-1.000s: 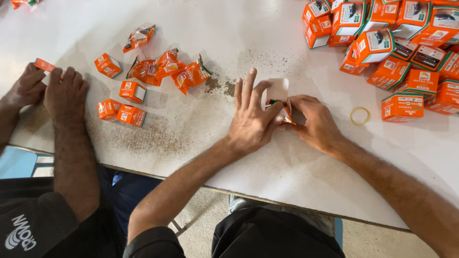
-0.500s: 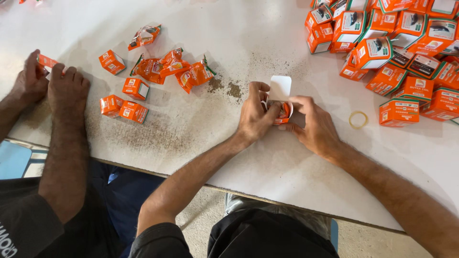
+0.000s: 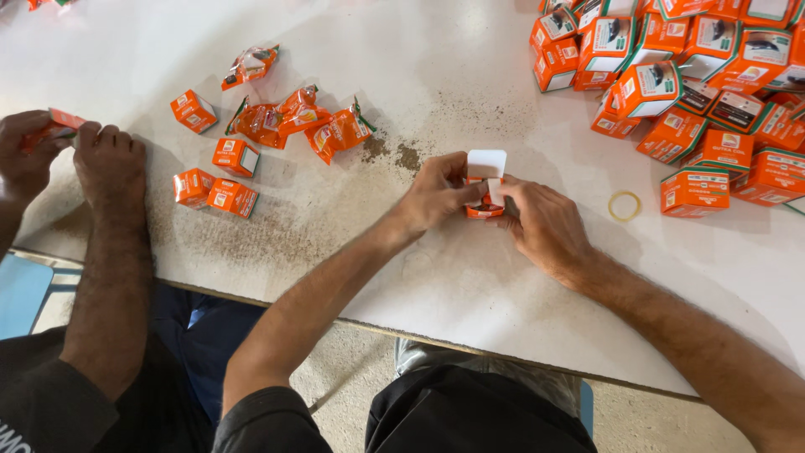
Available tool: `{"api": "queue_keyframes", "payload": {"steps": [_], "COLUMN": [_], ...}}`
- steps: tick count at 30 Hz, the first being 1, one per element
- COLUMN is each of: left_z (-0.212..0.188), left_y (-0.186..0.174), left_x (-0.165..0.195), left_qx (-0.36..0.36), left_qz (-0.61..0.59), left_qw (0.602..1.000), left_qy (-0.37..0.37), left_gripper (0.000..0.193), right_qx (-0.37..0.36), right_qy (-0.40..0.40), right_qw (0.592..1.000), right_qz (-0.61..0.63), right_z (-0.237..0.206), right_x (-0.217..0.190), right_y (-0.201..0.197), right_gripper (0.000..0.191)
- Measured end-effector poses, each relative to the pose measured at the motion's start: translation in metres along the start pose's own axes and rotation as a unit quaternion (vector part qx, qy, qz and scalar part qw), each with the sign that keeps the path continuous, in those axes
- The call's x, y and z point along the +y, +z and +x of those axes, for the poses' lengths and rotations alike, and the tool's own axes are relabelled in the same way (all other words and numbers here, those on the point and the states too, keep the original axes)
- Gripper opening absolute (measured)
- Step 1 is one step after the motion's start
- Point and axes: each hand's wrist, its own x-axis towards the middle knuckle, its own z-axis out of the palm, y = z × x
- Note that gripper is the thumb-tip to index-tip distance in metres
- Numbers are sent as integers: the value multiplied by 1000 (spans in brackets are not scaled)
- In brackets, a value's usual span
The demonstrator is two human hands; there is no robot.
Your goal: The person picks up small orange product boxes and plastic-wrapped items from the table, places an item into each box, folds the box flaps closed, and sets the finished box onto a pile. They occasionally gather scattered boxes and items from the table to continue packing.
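- Orange carton (image 3: 485, 204), small, with its white flap raised: stood on the white bench (image 3: 470, 285) between both my hands, near the middle of the bench, so the open top faced me.
- Left hand (image 3: 436, 191): my grip was pinched on the carton's left side, thumb and fingers pressed against it, seemingly to keep it upright.
- Right hand (image 3: 543, 222): my grip was closed on the carton's right side, fingertips at the base of the flap, apparently to steady it; what was inside I could not tell.
- Finished cartons (image 3: 696, 109), orange and white: piled at the far right, within reach of my right hand.
- Rubber band (image 3: 624, 205), yellowish: lay loose on the bench just right of my right hand, below the pile.
- Orange sachets (image 3: 293, 122) and a few loose small boxes (image 3: 214, 172): scattered to the left, between me and the next person.
- Co-worker's hands (image 3: 71, 155): at the left edge, pinching a small orange piece.
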Motion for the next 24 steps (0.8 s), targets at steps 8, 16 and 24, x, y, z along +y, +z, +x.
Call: {"api": "queue_keyframes", "payload": {"steps": [8,16,24], "left_z": [-33,-30,-37], "left_y": [1,10,5], "left_x": [0,-9,-10], "left_qx": [2,48,-10], "left_qz": [232,193,296], "left_qw": [915,939,892], "left_qy": [331,282,341], "left_gripper": [52,30,35], "right_qx": [11,-3,-12], "right_qy": [17,21,36], "right_qw": [999,999,999], "right_qz": [49,48,33], "right_z": [0,-1,-1], "right_x": [4,5,2], "right_y": [3,3,-6], "right_gripper": [51,51,55]}}
